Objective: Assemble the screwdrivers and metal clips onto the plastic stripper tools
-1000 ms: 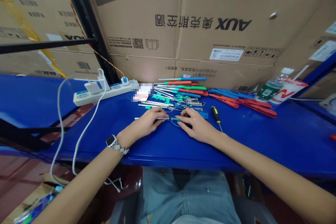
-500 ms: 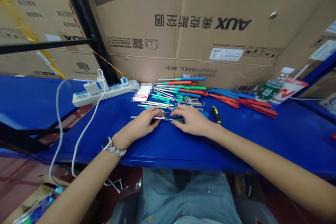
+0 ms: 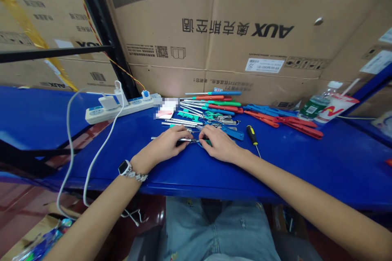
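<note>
My left hand (image 3: 165,143), with a watch and bracelet at its wrist, is closed around a thin silver metal tube (image 3: 186,140) that lies level above the blue tabletop. The tube's far left end sticks out past the hand. My right hand (image 3: 221,144) pinches the tube's right end, where a thin wire and a dark green piece (image 3: 209,142) show between the fingers. Its fingers partly hide that part. Just behind the hands lie more silver tubes (image 3: 183,122), green plastic pieces (image 3: 190,116) and a blue plastic handle (image 3: 232,132).
Handled rods in red, green and blue (image 3: 217,103) are piled at the back. A black-yellow screwdriver (image 3: 252,135) lies right of my right hand. Red plastic handles (image 3: 301,125), a bottle (image 3: 318,104) and a cup (image 3: 337,108) stand further right. A power strip (image 3: 122,108) is left, before cardboard boxes (image 3: 196,57).
My right hand has shifted slightly and its fingers are drawn closer together at the tube's end. More of the blue handle behind it now shows. The left hand keeps its hold.
</note>
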### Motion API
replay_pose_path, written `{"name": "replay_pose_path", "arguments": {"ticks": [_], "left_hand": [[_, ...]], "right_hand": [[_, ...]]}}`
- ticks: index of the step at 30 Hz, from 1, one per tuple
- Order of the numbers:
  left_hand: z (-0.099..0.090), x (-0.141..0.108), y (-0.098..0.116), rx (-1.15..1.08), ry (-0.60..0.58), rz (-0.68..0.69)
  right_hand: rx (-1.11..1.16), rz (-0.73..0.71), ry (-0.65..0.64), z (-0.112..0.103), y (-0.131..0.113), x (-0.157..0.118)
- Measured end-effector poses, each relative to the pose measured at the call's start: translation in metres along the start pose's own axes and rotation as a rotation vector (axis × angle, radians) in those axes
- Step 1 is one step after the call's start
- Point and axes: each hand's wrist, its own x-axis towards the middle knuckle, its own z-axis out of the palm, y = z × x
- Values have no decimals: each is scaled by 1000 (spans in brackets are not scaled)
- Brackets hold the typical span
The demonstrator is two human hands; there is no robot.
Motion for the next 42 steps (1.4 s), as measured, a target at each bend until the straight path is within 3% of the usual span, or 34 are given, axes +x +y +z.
{"name": "replay_pose_path", "arguments": {"ticks": [9,21,30,34,42], "left_hand": [[-8,-3,11,54,-36,-24],[-1,-2,0,100,12,53],[6,10,-1,-3,73,-1],[5,16,5,-46,64,-20],[8,33,4,-331,-48,-115]], "right_hand": [[-94,-16,9,4,-2,-2],[-192,18,-15,2,-5,-4],[-364,197,-10,0,-13,-6],[-440,209,-30,-7,-11,-8],[-441,191,-38,-11,-8,-11]]}}
